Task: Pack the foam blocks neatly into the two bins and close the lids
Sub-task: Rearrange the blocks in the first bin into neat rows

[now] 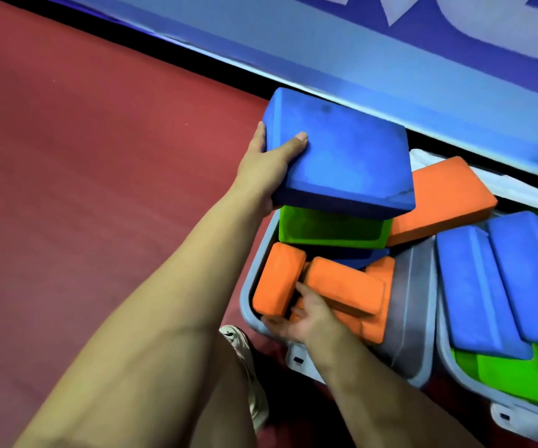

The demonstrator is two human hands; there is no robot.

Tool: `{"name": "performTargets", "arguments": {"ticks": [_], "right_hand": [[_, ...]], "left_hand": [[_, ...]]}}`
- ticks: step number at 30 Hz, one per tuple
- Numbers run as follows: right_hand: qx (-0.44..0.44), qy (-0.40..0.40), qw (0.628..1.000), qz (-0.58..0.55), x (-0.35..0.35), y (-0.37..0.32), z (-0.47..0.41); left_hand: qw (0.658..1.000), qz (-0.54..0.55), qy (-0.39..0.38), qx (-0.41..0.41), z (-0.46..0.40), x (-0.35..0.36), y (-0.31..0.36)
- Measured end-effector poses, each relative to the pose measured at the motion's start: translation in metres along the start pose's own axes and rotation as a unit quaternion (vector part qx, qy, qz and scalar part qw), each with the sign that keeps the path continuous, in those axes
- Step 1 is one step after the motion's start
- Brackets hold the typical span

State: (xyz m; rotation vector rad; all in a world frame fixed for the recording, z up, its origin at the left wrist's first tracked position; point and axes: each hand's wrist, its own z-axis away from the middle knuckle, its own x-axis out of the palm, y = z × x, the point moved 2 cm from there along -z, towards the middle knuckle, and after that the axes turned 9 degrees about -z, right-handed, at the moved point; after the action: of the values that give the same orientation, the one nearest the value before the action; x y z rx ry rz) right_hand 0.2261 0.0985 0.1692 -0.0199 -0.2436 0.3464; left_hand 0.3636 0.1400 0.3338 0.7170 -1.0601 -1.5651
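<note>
My left hand (269, 160) grips a large blue foam block (342, 156) by its left edge, thumb on top, holding it above the left bin (413, 318). Under it lies a green block (332, 229), with a long orange block (442, 198) slanting over the bin's far rim. My right hand (303, 318) reaches into the bin's near end, fingers between an upright orange block (277, 279) and a flat orange block (345, 286), gripping the flat one's end. The right bin (445, 347) holds two blue blocks (487, 286) above a green block (520, 370).
Both grey bins stand on red floor (83, 189) against a blue padded wall (390, 50). White latches (296, 358) stick out of the bins' near sides. My shoe (245, 354) is on the floor just beside the left bin.
</note>
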Motion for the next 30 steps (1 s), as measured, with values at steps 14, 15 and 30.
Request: {"name": "performTargets", "arguments": {"ticks": [14, 15, 30], "right_hand": [[0.026, 0.028, 0.997, -0.072, 0.009, -0.001, -0.034], [0.026, 0.02, 0.997, -0.067, 0.007, 0.0, -0.035], [0.023, -0.033, 0.991, -0.131, -0.002, 0.008, -0.041]], "left_hand": [[1.0, -0.028, 0.0, 0.013, -0.012, -0.004, 0.0], [0.999, -0.03, -0.001, 0.014, -0.012, -0.003, 0.0], [0.999, -0.038, -0.007, 0.014, -0.022, -0.011, 0.004]]}}
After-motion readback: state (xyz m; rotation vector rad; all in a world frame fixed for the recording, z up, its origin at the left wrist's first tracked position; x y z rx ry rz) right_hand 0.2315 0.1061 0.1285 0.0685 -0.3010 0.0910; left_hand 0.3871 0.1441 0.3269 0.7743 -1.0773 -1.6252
